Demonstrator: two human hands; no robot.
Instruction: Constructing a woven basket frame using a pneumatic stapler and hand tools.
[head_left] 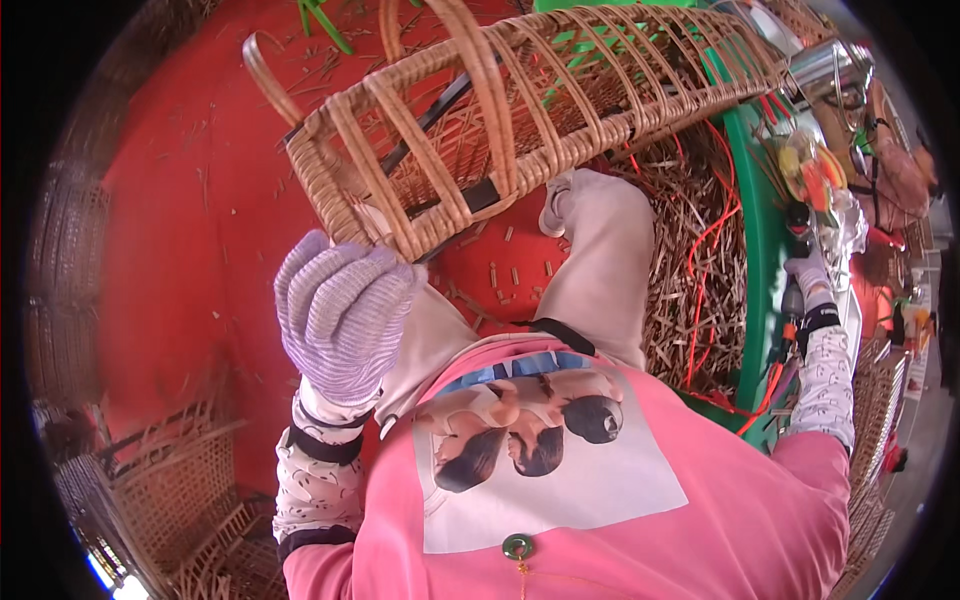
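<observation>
Since the left hand [348, 318] pinches the wicker basket's [562, 155] near corner, it's nearer; basket extends toward 2 o'clock, long axis 8-to-2. Right hand [812, 274] well apart, basket at its 10 o'clock; can't tell its grasp.

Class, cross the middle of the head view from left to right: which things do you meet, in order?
Wickerwork, left hand, right leg, loose strips, green rim, right hand.
</observation>
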